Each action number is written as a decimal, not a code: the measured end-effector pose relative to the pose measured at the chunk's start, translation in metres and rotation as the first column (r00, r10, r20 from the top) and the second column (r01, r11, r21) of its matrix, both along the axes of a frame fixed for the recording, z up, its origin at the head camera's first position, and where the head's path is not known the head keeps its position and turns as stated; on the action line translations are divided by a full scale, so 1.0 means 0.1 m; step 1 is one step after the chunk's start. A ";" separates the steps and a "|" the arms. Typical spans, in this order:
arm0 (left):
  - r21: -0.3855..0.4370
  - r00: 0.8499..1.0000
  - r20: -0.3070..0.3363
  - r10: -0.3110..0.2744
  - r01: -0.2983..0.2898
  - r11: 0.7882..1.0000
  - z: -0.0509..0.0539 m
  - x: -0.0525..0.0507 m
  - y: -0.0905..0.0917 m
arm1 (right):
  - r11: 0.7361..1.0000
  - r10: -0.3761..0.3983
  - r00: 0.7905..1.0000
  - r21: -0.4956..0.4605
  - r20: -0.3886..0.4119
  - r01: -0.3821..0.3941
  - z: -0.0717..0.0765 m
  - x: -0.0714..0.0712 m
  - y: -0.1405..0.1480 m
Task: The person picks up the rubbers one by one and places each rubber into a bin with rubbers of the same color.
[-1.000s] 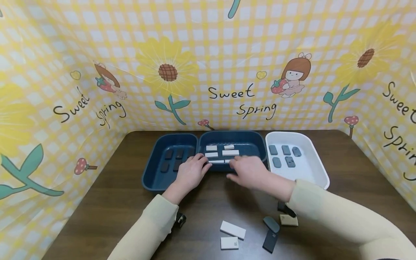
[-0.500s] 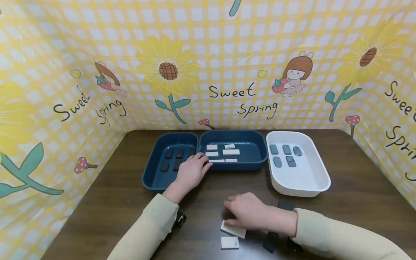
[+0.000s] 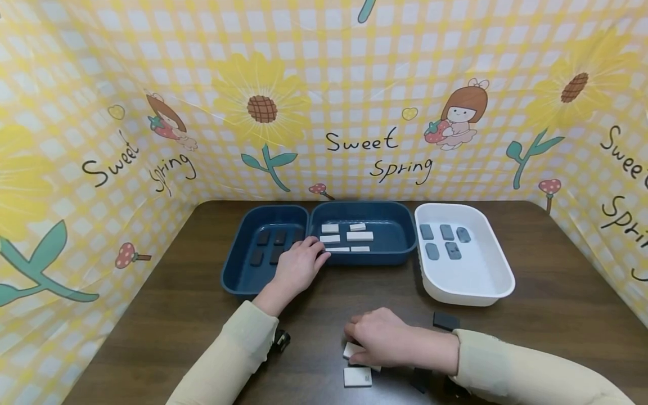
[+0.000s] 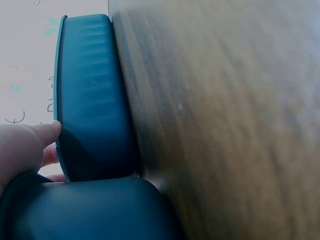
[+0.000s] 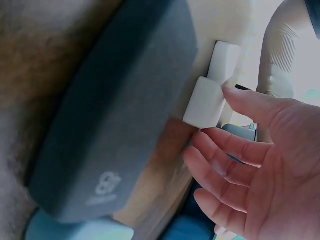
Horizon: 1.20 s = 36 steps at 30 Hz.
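Observation:
My left hand (image 3: pixel 300 267) grips the rim where the left dark blue tray (image 3: pixel 234 284) meets the middle dark blue tray (image 3: pixel 374 259). In the left wrist view its thumb lies outside the middle tray's wall (image 4: pixel 95 100), with fingers behind the rim. Above the table, my right hand (image 3: pixel 382 337) pinches a long white block (image 5: pixel 202 102) between thumb and index finger. Most of that block is hidden under the hand in the head view. A shorter white block (image 3: pixel 357 377) lies just in front of it.
Dark blocks (image 3: pixel 279 237) lie in the left tray, and white blocks (image 3: pixel 360 236) in the middle one. A white tray (image 3: pixel 468 275) on the right holds several grey-blue blocks (image 3: pixel 452 251). A black block (image 3: pixel 446 320) lies beyond the right forearm; other dark pieces are partly under it.
My right hand has come back from the middle tray to the near table and taken hold of the long white block. A white block now shows where its fingers were. The left hand has stayed put.

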State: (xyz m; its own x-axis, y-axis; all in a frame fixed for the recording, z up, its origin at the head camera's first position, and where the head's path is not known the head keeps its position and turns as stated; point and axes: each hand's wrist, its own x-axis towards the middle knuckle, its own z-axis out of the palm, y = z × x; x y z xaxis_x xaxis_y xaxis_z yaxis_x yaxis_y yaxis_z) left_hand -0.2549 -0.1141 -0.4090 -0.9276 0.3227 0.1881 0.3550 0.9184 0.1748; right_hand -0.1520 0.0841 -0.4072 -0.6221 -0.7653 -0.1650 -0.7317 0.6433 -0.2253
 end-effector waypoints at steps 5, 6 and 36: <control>0.003 1.000 -0.002 -0.004 0.004 1.000 -0.01 0.01 0.01 | 1.000 0.005 1.000 -0.002 0.013 -0.005 0.01 0.00 0.01; 0.003 1.000 -0.003 -0.005 0.005 1.000 -0.01 0.01 0.01 | 1.000 0.008 1.000 0.002 0.014 -0.008 0.01 0.00 0.01; 0.017 1.000 0.003 -0.001 0.001 1.000 -0.01 -0.02 0.00 | 0.999 0.036 0.986 -0.012 -0.166 -0.039 0.25 -0.15 0.17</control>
